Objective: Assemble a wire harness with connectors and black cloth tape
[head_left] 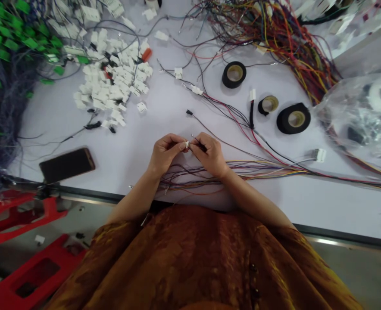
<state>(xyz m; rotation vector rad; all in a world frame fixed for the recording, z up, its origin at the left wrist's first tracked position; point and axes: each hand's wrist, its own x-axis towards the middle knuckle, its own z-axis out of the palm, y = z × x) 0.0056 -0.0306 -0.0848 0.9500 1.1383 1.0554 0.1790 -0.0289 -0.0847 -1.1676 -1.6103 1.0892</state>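
My left hand [165,155] pinches a small white plastic connector housing [187,144] between thumb and fingers. My right hand [209,155] meets it there, its fingertips closed on a thin dark wire [223,144] whose end reaches the housing. A bare metal terminal tip [193,137] shows just above my right fingers. A flat bundle of thin multicoloured wires [242,169] lies under and beside my right wrist, with its crimped ends fanning out below my left wrist.
White connectors [113,75] lie heaped on the white table [167,103], with black tape rolls [294,118] to the right. Tangled coloured wires [274,38], a plastic bag [358,112], a phone [67,165], and green-tagged wires [19,43] surround the work area. Red stools [22,215] stand below the table edge.
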